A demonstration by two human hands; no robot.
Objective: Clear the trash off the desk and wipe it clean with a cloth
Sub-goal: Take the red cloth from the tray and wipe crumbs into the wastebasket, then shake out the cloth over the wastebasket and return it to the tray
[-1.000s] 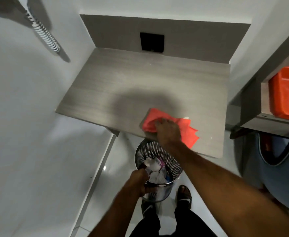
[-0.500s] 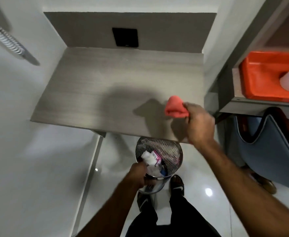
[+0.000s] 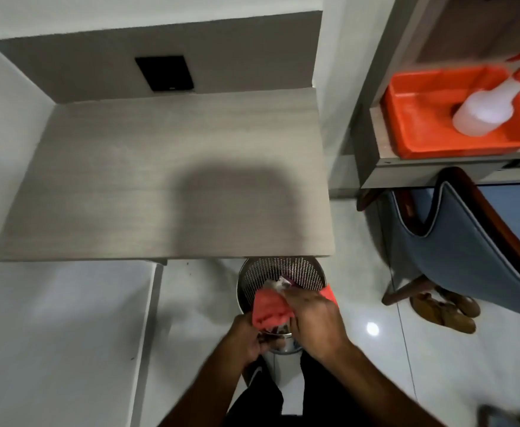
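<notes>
The grey wood-grain desk [image 3: 160,180] carries only my shadow. Just below its front edge stands a perforated metal trash bin [image 3: 280,272] with crumpled white and pink trash [image 3: 280,283] inside. Over the bin's mouth hangs the red cloth [image 3: 269,306], bunched up. My right hand [image 3: 314,318] grips the cloth from the right. My left hand [image 3: 248,334] is closed at the bin's near rim and touches the cloth's lower edge.
On the shelf [image 3: 437,167] at the right sits an orange tray [image 3: 421,118] holding a white spray bottle [image 3: 486,109]. A blue chair [image 3: 468,248] stands below it, brown shoes [image 3: 443,309] beside it. A black wall plate [image 3: 164,72] is behind the desk.
My right hand lifted the red cloth off the desk and brought it down over the trash bin. My left hand stayed at the bin's rim. The view shifted right.
</notes>
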